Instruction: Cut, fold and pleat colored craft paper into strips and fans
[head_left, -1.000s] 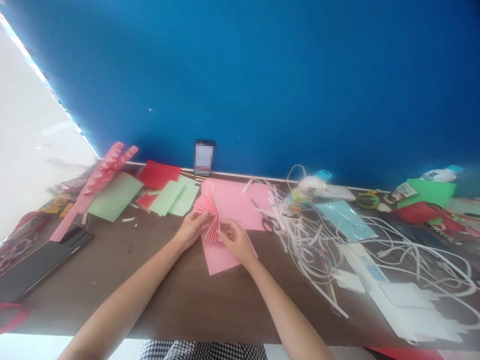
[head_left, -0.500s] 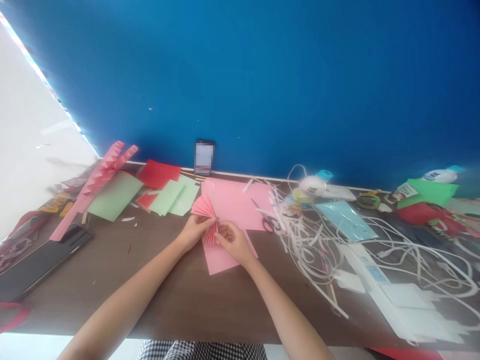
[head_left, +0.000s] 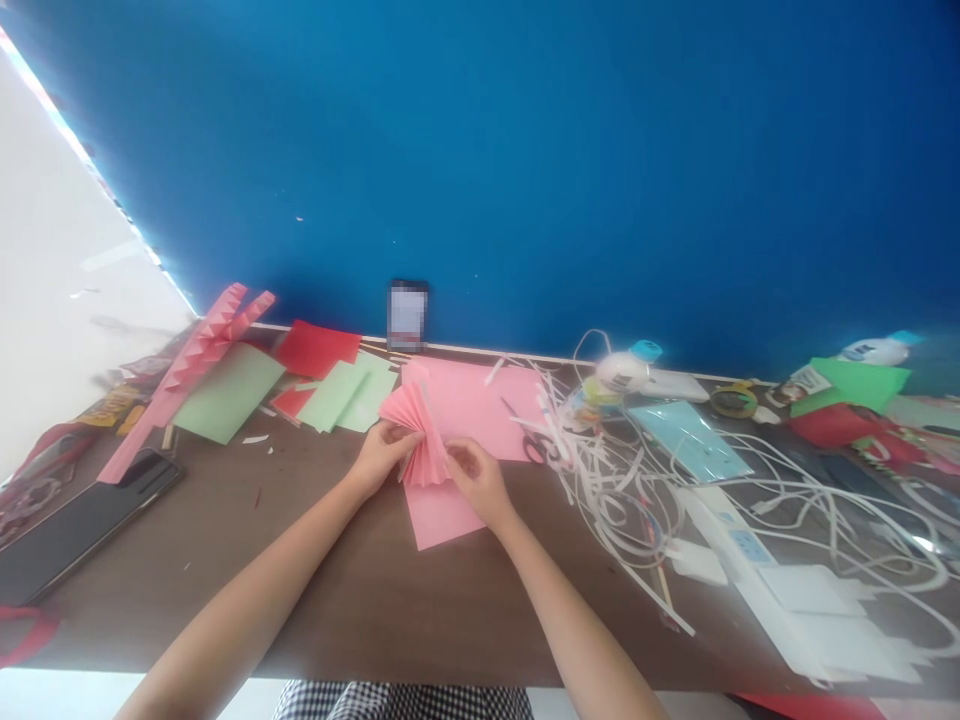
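Observation:
A pleated pink paper fan point(head_left: 427, 440) is spread between my two hands, just above the table. My left hand point(head_left: 382, 455) pinches it near its middle, thumb on top of the folds. On the other side, the fingers of my right hand point(head_left: 478, 480) are closed on the fan's right edge. Under the hands lies a sheet of pink paper point(head_left: 446, 518), with a larger pink sheet point(head_left: 480, 400) behind it. Scissors point(head_left: 536, 445) rest on that larger sheet's right edge.
On the left are a folded pink paper piece point(head_left: 191, 370), green paper point(head_left: 229, 392), red paper point(head_left: 319, 345) and a dark phone point(head_left: 90, 515). A small phone point(head_left: 407, 315) leans on the blue wall. Tangled white cables point(head_left: 622, 490) and a power strip point(head_left: 750, 570) fill the right.
The fan's right part has opened wider, its pleats spreading right and downward. My right hand has moved slightly right with its edge, while my left hand has shifted a little left.

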